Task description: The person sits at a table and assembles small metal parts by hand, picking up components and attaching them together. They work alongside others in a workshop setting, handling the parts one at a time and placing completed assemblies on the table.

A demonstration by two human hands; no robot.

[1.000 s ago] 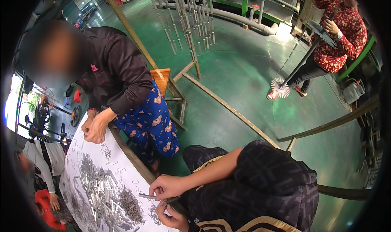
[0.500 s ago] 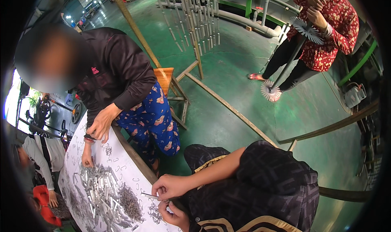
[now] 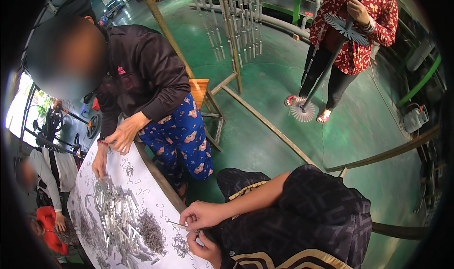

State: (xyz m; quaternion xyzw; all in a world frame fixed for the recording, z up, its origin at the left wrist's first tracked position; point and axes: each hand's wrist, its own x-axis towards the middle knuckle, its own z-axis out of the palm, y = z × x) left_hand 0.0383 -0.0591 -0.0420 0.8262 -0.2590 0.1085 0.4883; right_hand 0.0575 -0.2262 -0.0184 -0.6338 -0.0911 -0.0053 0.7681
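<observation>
One slim grey metal piece (image 3: 176, 224) pinched in right grip (image 3: 206, 215); left grip (image 3: 205, 248) unclear.

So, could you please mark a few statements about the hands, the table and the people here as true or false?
1. The wearer's right hand holds a thin metal piece. True.
2. The tabletop is black. False: the tabletop is white.
3. In the picture, the dark wire heap lies right of the silver heap. True.
4. The person in the red patterned shirt is sitting. False: the person in red is standing.
5. The wearer's hands are far apart. False: the left hand is close beside the right.
</observation>
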